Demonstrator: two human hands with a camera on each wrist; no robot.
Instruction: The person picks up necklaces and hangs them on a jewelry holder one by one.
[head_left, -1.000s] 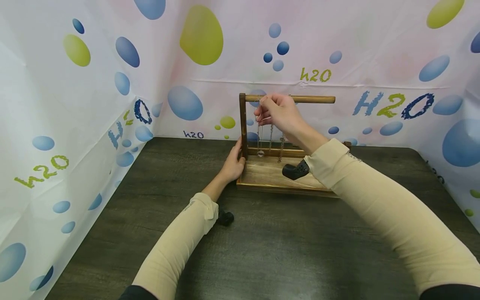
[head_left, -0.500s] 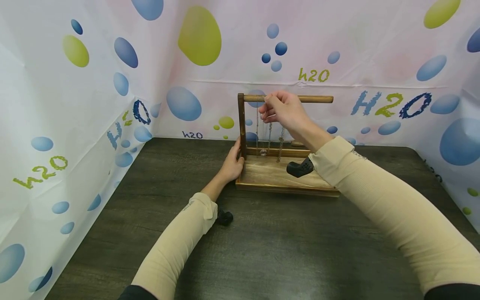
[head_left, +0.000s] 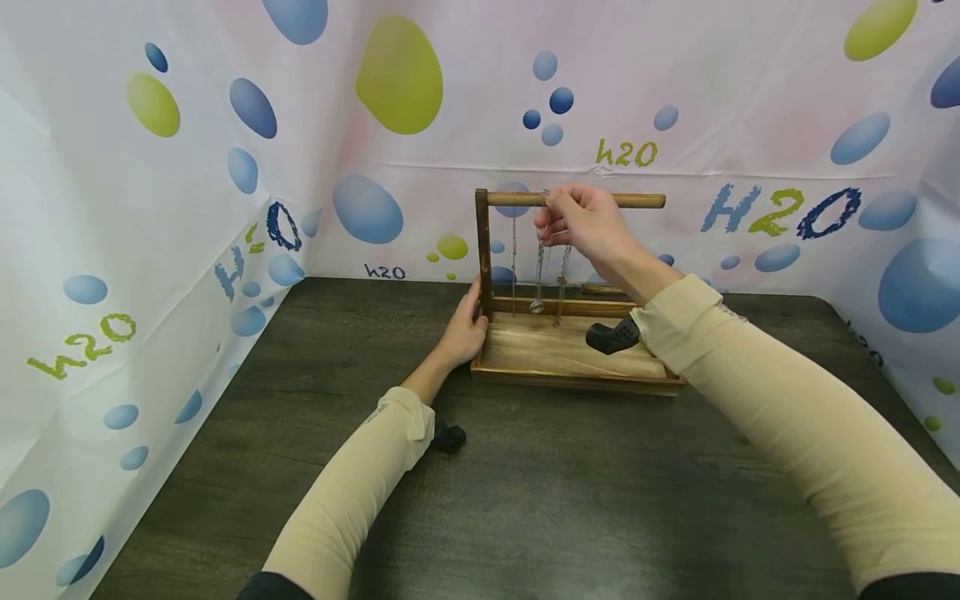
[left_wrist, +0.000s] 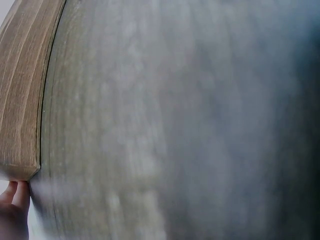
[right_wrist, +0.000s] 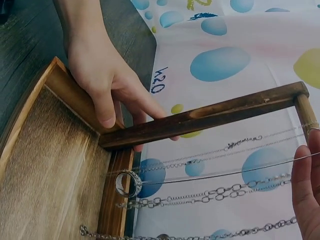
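Note:
A wooden jewelry stand (head_left: 482, 250) has a tray base (head_left: 570, 346), a left post and a top bar (head_left: 637, 201). My left hand (head_left: 462, 333) grips its left side at the foot of the post; in the right wrist view the thumb lies inside the tray and the fingers go behind the post. With its fingertips, my right hand (head_left: 588, 225) pinches a thin necklace at the bar. From that strand hangs a silver ring pendant (right_wrist: 137, 185), low over the tray's back edge. Other chain necklaces (right_wrist: 212, 196) hang beside it, one (head_left: 513, 275) nearer the post.
The stand is on a dark wood-grain table (head_left: 525, 492). Behind and to the left hangs a printed backdrop (head_left: 450, 150) with blue and green dots. Black wrist cameras (head_left: 613, 337) sit at both cuffs. A small wooden piece (head_left: 602, 289) shows behind the tray.
My right hand has slid to the right along the bar with the thin necklace, and the ring pendant has moved right with it. The left hand keeps its grip on the stand.

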